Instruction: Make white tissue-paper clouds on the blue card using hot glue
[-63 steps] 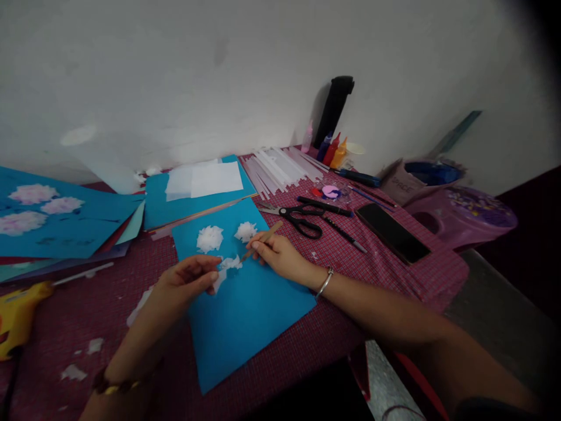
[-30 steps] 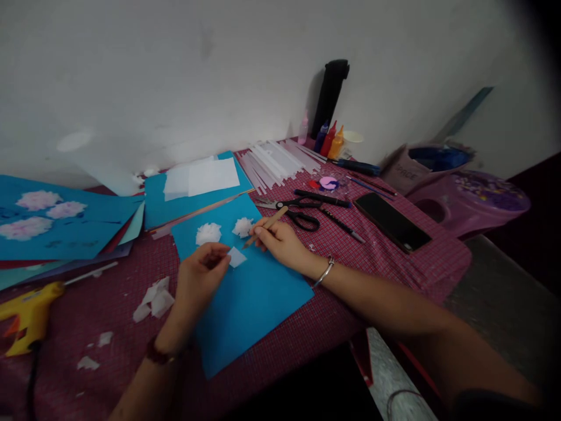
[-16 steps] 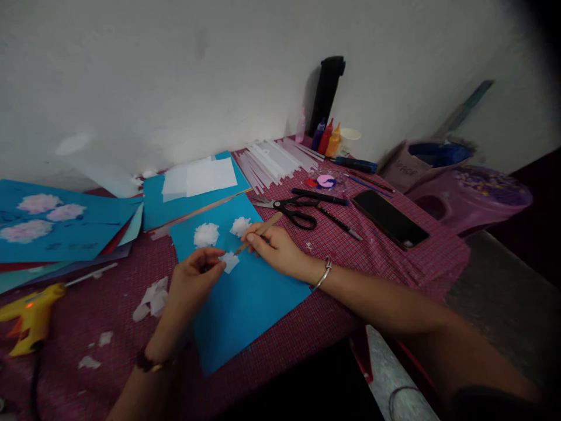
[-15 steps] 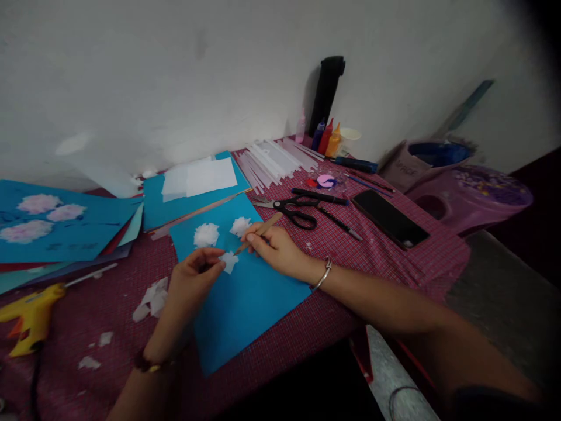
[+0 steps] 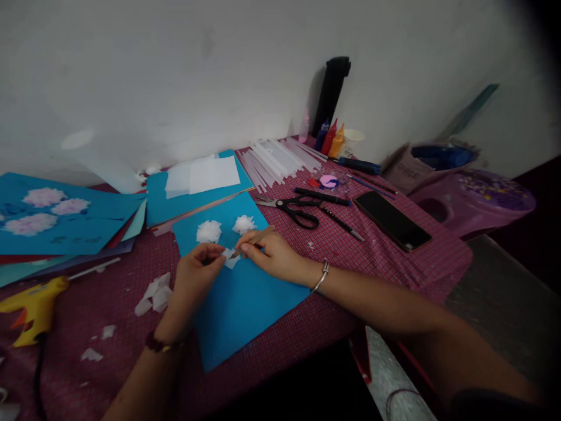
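A blue card sheet (image 5: pixel 245 304) lies in front of me on the red checked cloth (image 5: pixel 394 257), with two white tissue puffs (image 5: pixel 209 231) stuck near its top edge. My left hand (image 5: pixel 197 275) pinches a small square of white tissue (image 5: pixel 230 258) over the sheet. My right hand (image 5: pixel 272 255) grips a thin wooden stick (image 5: pixel 256 237), whose tip meets the tissue square. The two hands nearly touch.
A yellow glue gun (image 5: pixel 33 304) and tissue scraps (image 5: pixel 153 295) lie at the left. Black scissors (image 5: pixel 298 210), pens, a dark phone (image 5: pixel 392 219), white paper strips (image 5: pixel 276 161), glue bottles (image 5: pixel 333 140) and a black flask (image 5: pixel 331 93) sit behind. More blue sheets (image 5: pixel 65 216) lie far left; a purple stool (image 5: pixel 473 204) stands right.
My right hand has slid left and toward me, bringing the stick's tip onto the tissue square held in my left hand. The left hand kept its pinch and barely shifted.
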The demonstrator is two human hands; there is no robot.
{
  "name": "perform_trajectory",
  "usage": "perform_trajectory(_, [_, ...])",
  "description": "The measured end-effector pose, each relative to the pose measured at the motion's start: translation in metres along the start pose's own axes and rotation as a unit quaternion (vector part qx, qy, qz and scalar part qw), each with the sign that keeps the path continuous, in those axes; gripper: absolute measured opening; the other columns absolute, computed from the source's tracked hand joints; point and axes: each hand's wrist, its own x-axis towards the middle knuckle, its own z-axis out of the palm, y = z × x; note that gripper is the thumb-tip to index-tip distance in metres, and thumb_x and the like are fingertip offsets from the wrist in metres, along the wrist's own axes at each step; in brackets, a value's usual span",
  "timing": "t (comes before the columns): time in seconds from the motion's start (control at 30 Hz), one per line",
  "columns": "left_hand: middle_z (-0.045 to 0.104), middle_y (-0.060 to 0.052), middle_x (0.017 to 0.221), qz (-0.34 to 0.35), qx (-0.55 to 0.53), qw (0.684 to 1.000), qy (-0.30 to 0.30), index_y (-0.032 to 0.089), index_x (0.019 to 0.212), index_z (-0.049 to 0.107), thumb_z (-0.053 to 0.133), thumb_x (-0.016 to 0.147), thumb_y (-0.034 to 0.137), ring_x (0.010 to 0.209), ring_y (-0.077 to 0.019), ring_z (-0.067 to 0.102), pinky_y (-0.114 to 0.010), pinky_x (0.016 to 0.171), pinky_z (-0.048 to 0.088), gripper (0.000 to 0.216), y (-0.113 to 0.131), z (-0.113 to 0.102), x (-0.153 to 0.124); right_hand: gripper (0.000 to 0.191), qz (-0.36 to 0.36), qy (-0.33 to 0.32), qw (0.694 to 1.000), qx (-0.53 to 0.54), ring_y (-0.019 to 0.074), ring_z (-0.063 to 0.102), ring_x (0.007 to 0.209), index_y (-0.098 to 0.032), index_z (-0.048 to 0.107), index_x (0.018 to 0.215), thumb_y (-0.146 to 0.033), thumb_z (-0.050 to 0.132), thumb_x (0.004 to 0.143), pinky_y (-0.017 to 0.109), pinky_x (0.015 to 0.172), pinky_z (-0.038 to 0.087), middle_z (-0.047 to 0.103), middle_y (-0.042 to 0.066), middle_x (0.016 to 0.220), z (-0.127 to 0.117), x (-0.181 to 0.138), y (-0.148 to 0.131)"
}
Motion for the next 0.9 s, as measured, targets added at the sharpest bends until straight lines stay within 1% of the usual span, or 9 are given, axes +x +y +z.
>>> perform_trajectory(0.13, [0.064,-0.001,0.071,0.002,0.006,1.0,-0.004,0.017,0.083,0.066,0.069,0.061,0.038,0.067,-0.0166,0.059,-0.027,0.061,0.043,0.03,-0.002,0.0,0.0,0.023,-0.007,-0.026,0.999,-0.038,0.0154,0.063,0.087,-0.016,0.065,0.086,-0.021,0.044,0.093,0.028,0.079,0.047,0.07,0.005,0.094,0.003,0.0,0.001])
perform_trajectory(0.23, [0.064,-0.001,0.07,0.007,0.026,1.0,-0.012,0.017,0.082,0.065,0.068,0.062,0.04,0.066,-0.017,0.059,-0.027,0.062,0.044,0.03,0.0,0.0,-0.001,0.022,-0.01,-0.031,0.998,-0.056,0.0157,0.063,0.088,-0.015,0.065,0.088,-0.021,0.044,0.094,0.029,0.08,0.047,0.07,0.005,0.095,0.004,0.001,0.003])
perform_trajectory(0.3, [0.065,-0.002,0.073,0.013,0.04,0.999,0.006,0.018,0.083,0.065,0.068,0.064,0.044,0.069,-0.0176,0.059,-0.028,0.063,0.044,0.032,0.002,-0.001,-0.002,0.022,-0.012,-0.035,0.997,-0.064,0.0156,0.063,0.088,-0.016,0.065,0.088,-0.021,0.044,0.094,0.029,0.081,0.047,0.07,0.005,0.095,0.005,0.001,0.004])
perform_trajectory(0.4, [0.067,-0.004,0.081,0.008,0.044,0.998,0.046,0.018,0.089,0.065,0.064,0.068,0.049,0.074,-0.0189,0.06,-0.029,0.066,0.045,0.038,0.003,-0.003,-0.003,0.021,-0.013,-0.042,0.996,-0.079,0.0157,0.063,0.089,-0.016,0.064,0.087,-0.02,0.045,0.094,0.028,0.081,0.047,0.07,0.005,0.096,0.006,0.002,0.004])
perform_trajectory(0.47, [0.067,-0.004,0.084,0.0,0.038,0.998,0.051,0.017,0.092,0.065,0.062,0.07,0.05,0.077,-0.0201,0.061,-0.03,0.068,0.046,0.039,0.002,-0.005,-0.002,0.021,-0.012,-0.049,0.995,-0.088,0.0158,0.063,0.089,-0.016,0.064,0.085,-0.02,0.045,0.094,0.028,0.081,0.047,0.07,0.006,0.097,0.006,0.002,0.003])
perform_trajectory(0.53, [0.067,-0.004,0.084,0.003,0.032,0.998,0.051,0.018,0.09,0.065,0.061,0.071,0.049,0.081,-0.0213,0.062,-0.03,0.07,0.046,0.037,0.001,-0.007,-0.001,0.021,-0.013,-0.053,0.994,-0.092,0.0159,0.063,0.089,-0.015,0.064,0.084,-0.019,0.046,0.093,0.028,0.081,0.047,0.07,0.007,0.097,0.007,0.002,0.003])
perform_trajectory(0.7, [0.068,-0.004,0.084,0.024,0.04,0.998,0.044,0.02,0.084,0.066,0.059,0.07,0.044,0.083,-0.0229,0.063,-0.032,0.072,0.047,0.029,-0.001,-0.008,0.0,0.023,-0.009,-0.056,0.996,-0.07,0.0152,0.063,0.086,-0.015,0.064,0.083,-0.019,0.045,0.093,0.028,0.079,0.048,0.07,0.007,0.097,0.011,0.004,0.007])
perform_trajectory(0.8, [0.068,-0.004,0.081,0.034,0.05,0.998,0.03,0.019,0.084,0.066,0.057,0.07,0.042,0.08,-0.0226,0.062,-0.032,0.071,0.047,0.029,-0.004,-0.008,0.001,0.024,-0.006,-0.053,0.998,-0.037,0.0148,0.063,0.084,-0.015,0.063,0.077,-0.02,0.045,0.093,0.028,0.077,0.048,0.069,0.006,0.094,0.011,0.005,0.009])
perform_trajectory(0.9, [0.067,-0.004,0.083,0.026,0.061,0.998,0.0,0.018,0.088,0.065,0.053,0.069,0.036,0.076,-0.0216,0.062,-0.031,0.068,0.047,0.029,-0.009,-0.012,0.0,0.027,0.014,-0.019,1.0,0.009,0.0146,0.062,0.08,-0.015,0.061,0.073,-0.023,0.044,0.093,0.028,0.073,0.048,0.068,0.006,0.091,0.007,0.004,0.007])
